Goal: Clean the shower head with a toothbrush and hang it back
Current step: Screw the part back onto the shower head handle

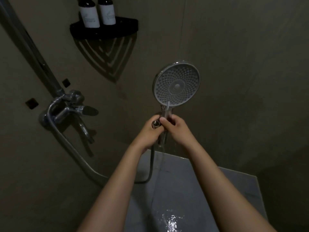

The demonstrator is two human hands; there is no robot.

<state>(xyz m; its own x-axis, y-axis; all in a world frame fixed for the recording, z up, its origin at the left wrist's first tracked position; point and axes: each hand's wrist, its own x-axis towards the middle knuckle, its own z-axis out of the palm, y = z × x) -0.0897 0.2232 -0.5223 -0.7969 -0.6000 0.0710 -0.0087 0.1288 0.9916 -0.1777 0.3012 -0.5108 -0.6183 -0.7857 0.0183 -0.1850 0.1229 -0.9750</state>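
Nearest: wet floor (200,198) at the person's feet, grey, with a bright puddle (170,220) glinting between the forearms. Thin stream of water (161,164) falls from the hands down toward it.

Both arms reach up and forward, hands meeting at the shower head (176,85) handle. Left hand (150,128) is wrapped around the lower handle and hose end; a threaded metal fitting (154,123) shows just above its fingers. Right hand (173,123) is closed on the handle just above and beside the left, thumb touching the fitting. Something pale and slim, maybe the toothbrush (168,105), sticks up from the right hand against the bottom rim of the disc, too blurred to confirm.

Shower head is held upright, off its holder, round nozzle face turned toward the person, chrome rim around it.

Hose (151,164) drops from the left hand, loops low, then runs left and up to the tap (66,108) on the left wall. Tap has a lever handle (89,110) pointing right and a spout (84,129) angled down. A riser pipe (30,46) runs from the tap up to the top left corner. Two small dark square tiles (31,103) sit on the wall beside it.

Farthest: black corner shelf (103,29) high on the wall, casting a striped shadow below. Two dark bottles (89,12) with white labels stand on it side by side, tops cut off by the frame edge.

Nothing sits between hands and shower head; the hose loop hangs clear of the tap.
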